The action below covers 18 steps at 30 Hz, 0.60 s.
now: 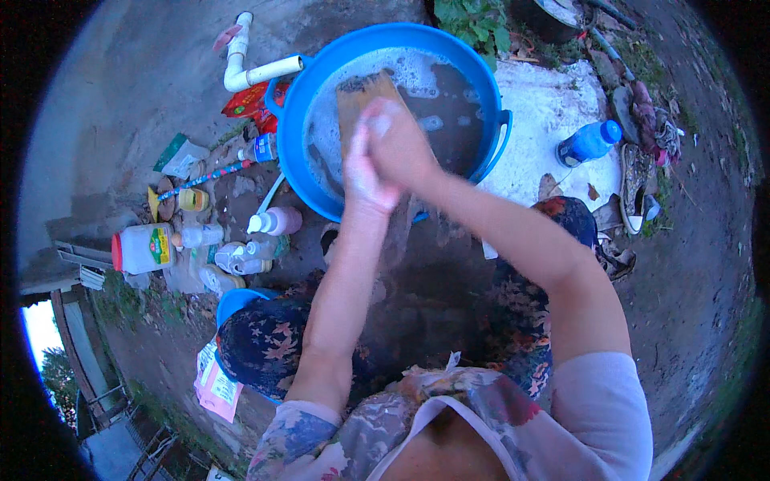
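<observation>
My two hands press together over a wooden washboard [353, 108] that leans in a round blue tub [290, 136] of grey, sudsy water. My right hand [399, 147] lies across the upper side, fingers curled and slightly blurred. Wet and pale with suds, my left hand [366, 172] is closed against it from the left. Whatever is between them, if anything, is hidden by the fingers. Part of a dark patch shows at the top of the board, beyond the hands.
A white pipe [269, 74] reaches the tub's left rim. Left stand a pump bottle [277, 221], a red-lidded jar [144, 248] and several other bottles. On the right, a blue bottle [589, 143] lies on a white sheet [545, 104], near a shoe [633, 192].
</observation>
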Each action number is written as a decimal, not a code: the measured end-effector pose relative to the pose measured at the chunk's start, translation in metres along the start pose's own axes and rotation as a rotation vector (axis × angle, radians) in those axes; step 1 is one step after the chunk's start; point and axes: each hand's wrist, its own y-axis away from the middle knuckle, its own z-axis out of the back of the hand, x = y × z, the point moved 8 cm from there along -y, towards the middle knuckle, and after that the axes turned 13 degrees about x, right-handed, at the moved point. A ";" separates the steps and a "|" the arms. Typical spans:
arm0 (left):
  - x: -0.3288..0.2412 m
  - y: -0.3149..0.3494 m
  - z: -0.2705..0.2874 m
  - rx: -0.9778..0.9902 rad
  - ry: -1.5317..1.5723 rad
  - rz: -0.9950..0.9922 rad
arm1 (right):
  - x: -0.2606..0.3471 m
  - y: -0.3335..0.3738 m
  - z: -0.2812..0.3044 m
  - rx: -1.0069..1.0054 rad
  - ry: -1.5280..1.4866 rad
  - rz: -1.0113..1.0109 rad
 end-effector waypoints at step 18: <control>0.030 0.009 -0.011 -0.046 -0.030 0.030 | -0.019 -0.009 0.027 -0.100 -0.146 -0.067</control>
